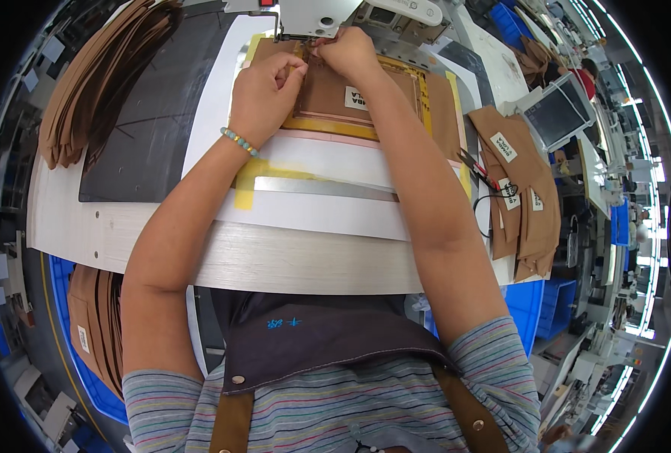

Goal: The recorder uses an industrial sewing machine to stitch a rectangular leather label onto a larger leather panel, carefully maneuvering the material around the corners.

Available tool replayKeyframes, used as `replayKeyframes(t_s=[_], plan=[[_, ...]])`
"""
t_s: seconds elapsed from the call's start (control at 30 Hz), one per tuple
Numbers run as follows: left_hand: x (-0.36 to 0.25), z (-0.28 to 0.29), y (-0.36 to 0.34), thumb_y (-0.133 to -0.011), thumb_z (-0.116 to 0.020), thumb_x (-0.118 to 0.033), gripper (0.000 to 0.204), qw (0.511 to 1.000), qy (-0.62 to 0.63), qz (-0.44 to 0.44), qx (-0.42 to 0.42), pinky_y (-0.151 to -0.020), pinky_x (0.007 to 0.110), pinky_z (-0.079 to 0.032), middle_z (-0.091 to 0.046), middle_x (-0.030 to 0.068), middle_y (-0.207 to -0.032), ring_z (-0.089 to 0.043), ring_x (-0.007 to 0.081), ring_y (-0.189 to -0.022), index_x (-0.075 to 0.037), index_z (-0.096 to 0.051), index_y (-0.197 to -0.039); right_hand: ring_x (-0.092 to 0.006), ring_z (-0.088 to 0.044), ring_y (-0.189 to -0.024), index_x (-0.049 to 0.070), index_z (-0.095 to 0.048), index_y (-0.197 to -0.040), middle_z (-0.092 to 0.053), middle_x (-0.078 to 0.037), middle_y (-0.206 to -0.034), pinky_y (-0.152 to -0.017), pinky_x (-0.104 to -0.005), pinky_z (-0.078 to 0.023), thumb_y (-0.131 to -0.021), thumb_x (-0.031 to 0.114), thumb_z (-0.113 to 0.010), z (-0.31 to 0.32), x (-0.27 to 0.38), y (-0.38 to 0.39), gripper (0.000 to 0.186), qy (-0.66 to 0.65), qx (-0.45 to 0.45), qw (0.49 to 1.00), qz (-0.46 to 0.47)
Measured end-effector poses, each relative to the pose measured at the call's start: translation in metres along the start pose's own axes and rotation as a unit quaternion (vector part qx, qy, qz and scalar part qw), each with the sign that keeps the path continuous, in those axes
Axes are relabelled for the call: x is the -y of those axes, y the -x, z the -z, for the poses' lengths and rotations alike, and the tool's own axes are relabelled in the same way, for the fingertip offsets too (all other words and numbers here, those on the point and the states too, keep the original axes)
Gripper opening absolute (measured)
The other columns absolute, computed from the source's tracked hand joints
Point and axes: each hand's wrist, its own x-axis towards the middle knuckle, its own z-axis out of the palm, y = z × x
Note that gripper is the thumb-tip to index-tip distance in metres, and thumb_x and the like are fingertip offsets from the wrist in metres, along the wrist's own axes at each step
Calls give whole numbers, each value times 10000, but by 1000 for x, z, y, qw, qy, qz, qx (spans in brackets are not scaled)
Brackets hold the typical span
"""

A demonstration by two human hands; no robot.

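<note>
A white sewing machine head (305,13) stands at the top, its needle area just above both hands. Beneath it lies a brown fabric panel (328,90) with a white label, set in a yellow-edged template frame (320,127). My left hand (264,92), a beaded bracelet at its wrist, is pinched closed above the panel's left side. Right beside the needle area, my right hand (348,57) has its fingers bent and closed over the panel. Whatever either hand's fingertips hold is too small or hidden to make out.
Red-handled thread snips (480,172) lie right of the template, by labelled brown pieces (528,192). A tall stack of brown pieces (105,83) rests at the far left. A blue bin (62,275) with more pieces sits below the table edge. A screen (558,113) stands at right.
</note>
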Motion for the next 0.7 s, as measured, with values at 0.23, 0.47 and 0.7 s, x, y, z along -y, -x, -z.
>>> replayKeyframes(t_s=[0.23, 0.47, 0.7], plan=[[1, 1, 1, -947, -702, -205, 191, 1000, -1, -3, -5, -508, 290, -326, -368, -7, -567, -342, 96, -528, -26, -742, -1000, -379, -721, -907, 19, -756, -951, -748, -199, -906, -826, -439, -558, -832, 115, -702, -12, -5, 18, 162, 79, -67, 983, 149], [-2, 3, 1, -942, -706, -201, 187, 1000, 10, 11, 4, -511, 288, -329, -381, -5, -573, -353, 93, -533, -26, -739, -1000, -378, -716, -850, 32, -756, -928, -747, -178, -892, -816, -452, -563, -828, 85, -688, 16, -10, 18, 132, 69, -105, 979, 161], [-2, 0, 0, -937, -707, -193, 182, 1000, 4, -4, -2, -510, 288, -330, -379, -12, -574, -348, 92, -533, -23, -739, -996, -267, -745, -832, 31, -771, -952, -755, -146, -844, -798, -370, -567, -824, 129, -739, 3, -19, 13, 164, -105, -18, 983, 149]])
